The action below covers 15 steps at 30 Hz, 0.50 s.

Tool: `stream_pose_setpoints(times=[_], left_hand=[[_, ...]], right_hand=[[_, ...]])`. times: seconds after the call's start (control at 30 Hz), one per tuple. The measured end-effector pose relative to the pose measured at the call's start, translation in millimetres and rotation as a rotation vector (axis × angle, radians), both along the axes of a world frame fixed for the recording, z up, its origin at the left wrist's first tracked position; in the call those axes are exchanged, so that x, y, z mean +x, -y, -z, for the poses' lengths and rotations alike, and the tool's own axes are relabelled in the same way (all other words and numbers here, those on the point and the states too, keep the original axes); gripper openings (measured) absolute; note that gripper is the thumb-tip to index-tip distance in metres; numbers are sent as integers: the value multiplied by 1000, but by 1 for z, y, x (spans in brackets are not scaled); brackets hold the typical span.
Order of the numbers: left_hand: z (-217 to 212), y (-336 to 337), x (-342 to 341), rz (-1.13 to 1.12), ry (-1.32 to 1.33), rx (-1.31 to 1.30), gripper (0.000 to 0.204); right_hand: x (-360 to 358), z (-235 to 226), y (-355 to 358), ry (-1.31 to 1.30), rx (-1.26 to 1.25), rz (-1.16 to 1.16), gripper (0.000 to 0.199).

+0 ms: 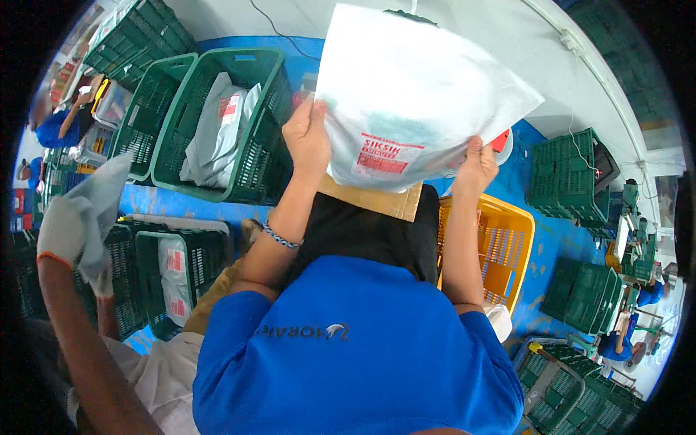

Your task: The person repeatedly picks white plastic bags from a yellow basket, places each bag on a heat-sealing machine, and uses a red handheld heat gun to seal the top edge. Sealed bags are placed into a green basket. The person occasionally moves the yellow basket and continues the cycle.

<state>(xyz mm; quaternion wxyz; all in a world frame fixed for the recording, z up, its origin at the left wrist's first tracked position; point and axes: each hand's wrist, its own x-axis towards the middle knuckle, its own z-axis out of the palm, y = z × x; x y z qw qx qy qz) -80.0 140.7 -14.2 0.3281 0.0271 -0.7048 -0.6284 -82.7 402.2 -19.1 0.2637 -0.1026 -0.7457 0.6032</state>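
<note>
A large white plastic bag [413,87] with red print hangs between my two hands in front of me. My left hand [308,138] pinches its left edge, a beaded bracelet on that wrist. At the bag's lower right corner, my right hand [476,167] grips the edge between thumb and fingers. The bag looks filled out, but its contents are hidden. Below it, a piece of brown cardboard [377,197] shows above my lap.
Left of me, a green crate [177,181] holds similar white bags. A yellow crate [516,254] stands by my right side. At the left, a co-worker's gloved hand [61,228] holds a whitish bag. Green crates [569,174] are stacked at the right.
</note>
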Motion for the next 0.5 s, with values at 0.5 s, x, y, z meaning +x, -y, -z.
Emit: stream_pose_setpoints(times=[0.5], left_hand=[[134,-5,-4,-8,616,-272,35]], right_hand=[[10,136,41,272,14,-49,33]])
